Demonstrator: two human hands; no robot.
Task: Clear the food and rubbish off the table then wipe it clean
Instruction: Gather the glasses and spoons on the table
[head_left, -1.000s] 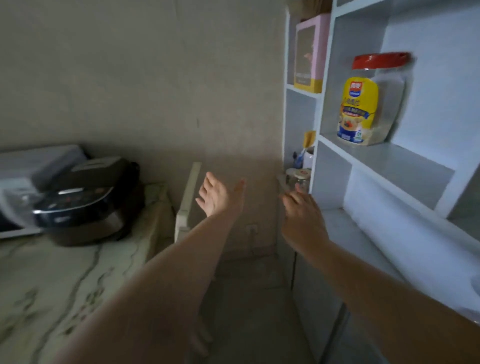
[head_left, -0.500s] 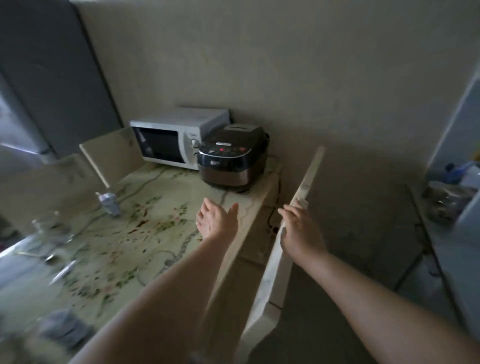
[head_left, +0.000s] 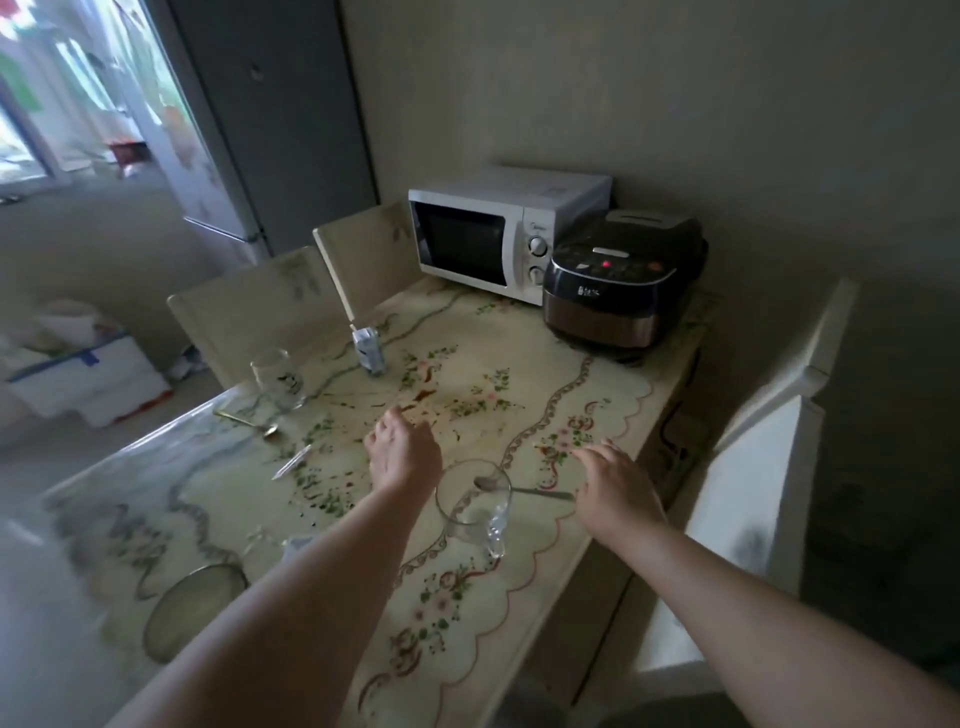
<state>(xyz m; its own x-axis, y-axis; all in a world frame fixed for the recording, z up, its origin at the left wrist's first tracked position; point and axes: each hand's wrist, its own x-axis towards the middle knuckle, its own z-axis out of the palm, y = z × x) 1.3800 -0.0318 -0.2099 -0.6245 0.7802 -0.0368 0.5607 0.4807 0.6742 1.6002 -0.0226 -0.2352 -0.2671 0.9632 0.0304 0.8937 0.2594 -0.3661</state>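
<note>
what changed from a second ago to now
The view swung left onto the table. The left hand now hovers over its stained top, the right hand near the spoon by the glass mug. Nothing grasped; both stay open. Microwave and rice cooker unmoved.

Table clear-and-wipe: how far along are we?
Done: nothing that shows. In hand: nothing; the left hand and right hand hover open either side of the clear handled glass mug. Left: that mug, the silver metal spoon by it, the tall clear drinking glass, the small drink carton with straw, the round greyish dish, then wiping the brown splatter off the floral-patterned table.
</note>
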